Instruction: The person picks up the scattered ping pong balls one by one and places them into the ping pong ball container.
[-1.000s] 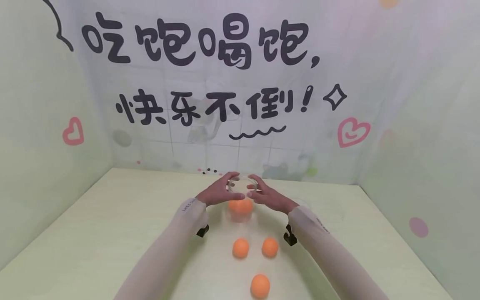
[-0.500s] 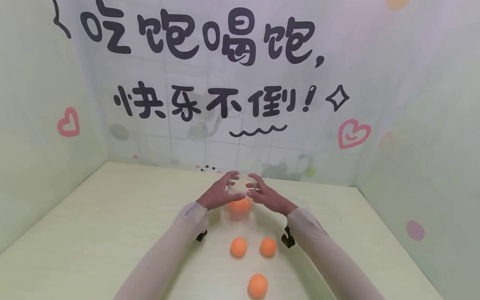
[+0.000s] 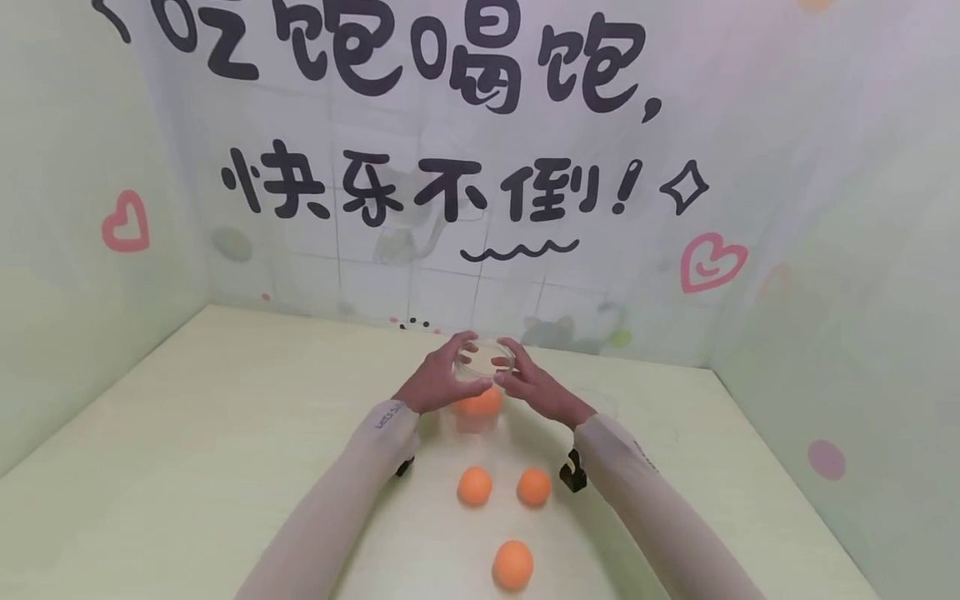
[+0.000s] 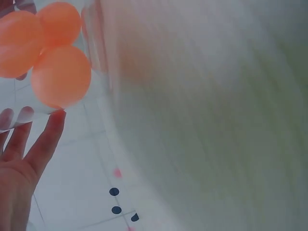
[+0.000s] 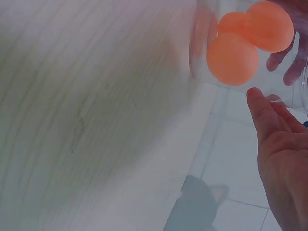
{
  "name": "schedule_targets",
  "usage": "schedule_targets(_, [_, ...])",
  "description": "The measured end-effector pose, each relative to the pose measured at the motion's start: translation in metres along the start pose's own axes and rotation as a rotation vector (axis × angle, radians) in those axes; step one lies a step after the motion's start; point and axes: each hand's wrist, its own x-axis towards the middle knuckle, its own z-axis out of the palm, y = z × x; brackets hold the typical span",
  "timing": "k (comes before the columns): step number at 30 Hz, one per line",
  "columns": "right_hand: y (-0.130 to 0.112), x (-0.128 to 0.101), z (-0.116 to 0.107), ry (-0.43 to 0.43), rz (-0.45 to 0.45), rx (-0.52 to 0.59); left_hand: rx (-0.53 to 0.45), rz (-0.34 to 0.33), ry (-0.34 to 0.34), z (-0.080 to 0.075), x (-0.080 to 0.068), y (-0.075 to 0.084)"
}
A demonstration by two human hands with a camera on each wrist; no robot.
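A clear plastic cup (image 3: pixel 485 360) stands on the pale table (image 3: pixel 187 433) with several orange balls (image 3: pixel 480 402) inside it. My left hand (image 3: pixel 435 383) holds the cup's rim from the left. My right hand (image 3: pixel 536 387) holds it from the right, fingers curved round the top. In the left wrist view my left hand (image 4: pixel 19 163) has a fingertip against the cup wall (image 4: pixel 98 43), beside the balls (image 4: pixel 60 74). The right wrist view has my right hand (image 5: pixel 281 154) just below the cup (image 5: pixel 202 43) and its balls (image 5: pixel 233 57).
Three loose orange balls lie on the table nearer to me: two side by side (image 3: pixel 475 486) (image 3: pixel 533 487) and one closer (image 3: pixel 513 565). Printed walls (image 3: pixel 480 192) close the table in at the back and on both sides.
Both hands stay on the cup's rim in the same place. Only the head view has tilted slightly, so everything sits a little higher in the frame.
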Motion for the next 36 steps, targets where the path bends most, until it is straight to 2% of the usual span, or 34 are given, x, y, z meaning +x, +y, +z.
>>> schedule_targets(6, [-0.002, 0.0, -0.006, 0.007, -0.02, -0.035, -0.007, -0.006, 0.023, 0.002, 0.006, 0.002])
schedule_targets(11, [-0.003, -0.009, -0.015, 0.011, 0.014, -0.15, -0.029, -0.011, 0.03, 0.01, 0.011, 0.004])
schedule_targets(16, [-0.002, -0.03, -0.022, 0.014, 0.079, -0.228, -0.021, -0.012, 0.036, 0.015, 0.013, 0.009])
schedule_targets(23, [0.001, -0.066, -0.02, 0.013, 0.143, -0.359, 0.017, -0.049, 0.028, 0.012, 0.006, 0.01])
schedule_targets(30, [-0.007, -0.09, -0.009, -0.038, 0.079, -0.432, 0.054, -0.036, 0.014, 0.001, 0.003, 0.009])
schedule_targets(36, [-0.014, -0.103, 0.001, -0.086, 0.041, -0.565, 0.086, -0.052, -0.051, -0.006, 0.007, 0.013])
